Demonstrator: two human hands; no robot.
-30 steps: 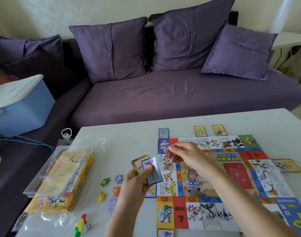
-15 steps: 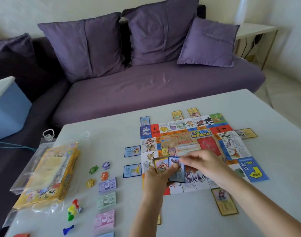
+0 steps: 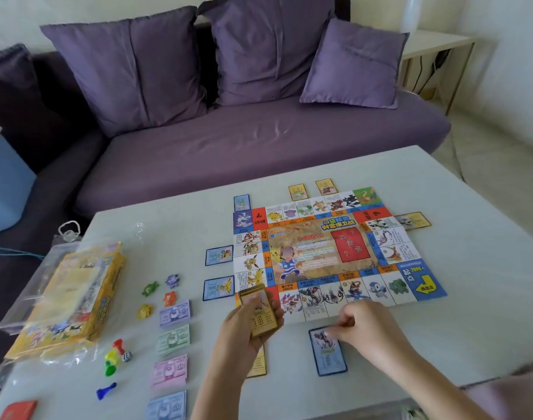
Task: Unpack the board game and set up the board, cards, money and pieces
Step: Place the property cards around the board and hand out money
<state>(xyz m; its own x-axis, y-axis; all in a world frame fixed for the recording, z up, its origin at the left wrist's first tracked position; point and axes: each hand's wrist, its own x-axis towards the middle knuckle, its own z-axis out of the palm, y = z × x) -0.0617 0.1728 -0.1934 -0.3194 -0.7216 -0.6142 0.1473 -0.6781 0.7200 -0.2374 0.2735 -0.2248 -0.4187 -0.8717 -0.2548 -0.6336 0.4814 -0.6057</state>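
Board [image 3: 319, 253] unfolded, flat. Single cards [image 3: 219, 255] lie face-up round its edges. Blue card [image 3: 330, 356] just below near edge, right hand [image 3: 368, 325] pinching its top. Gold-faced deck [image 3: 259, 312] upright in left hand [image 3: 244, 331]. Money stacks [image 3: 172, 339] in column left of board; pawns [image 3: 113, 356] and die [image 3: 126, 356] further left.

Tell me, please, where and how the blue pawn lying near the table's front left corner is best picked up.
Pinch the blue pawn across its narrow middle, coming straight down from above. It lies on its side on the table, apart from the other pawns, so the slim middle probably offers two free opposing sides.
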